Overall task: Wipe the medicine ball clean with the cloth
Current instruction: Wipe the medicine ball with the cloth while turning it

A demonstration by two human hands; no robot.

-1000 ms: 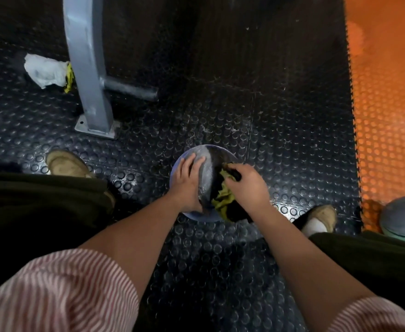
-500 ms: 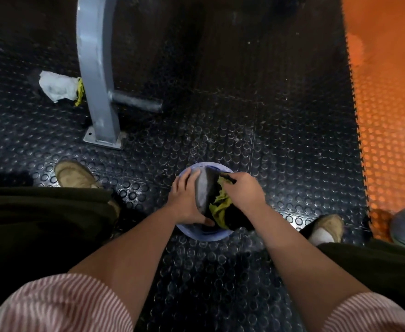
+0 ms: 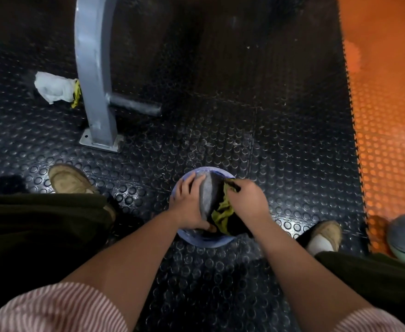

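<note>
medicine ball (image 3: 206, 200): round, pale-blue body with grey and black panels (partly covered), resting on the black studded floor mat (image 3: 220, 121), toward 6 o'clock from mid-view | cloth (image 3: 223, 215): yellow-green, crumpled, bunched against the ball's 4 o'clock side

Studded black floor (image 3: 268, 116) bears medicine ball (image 3: 207, 200) (blue-rimmed), white rag (image 3: 53, 89).

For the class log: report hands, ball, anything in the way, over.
Left hand flat on ball. Right hand grips cloth against it. Nothing blocks the hands.
</note>
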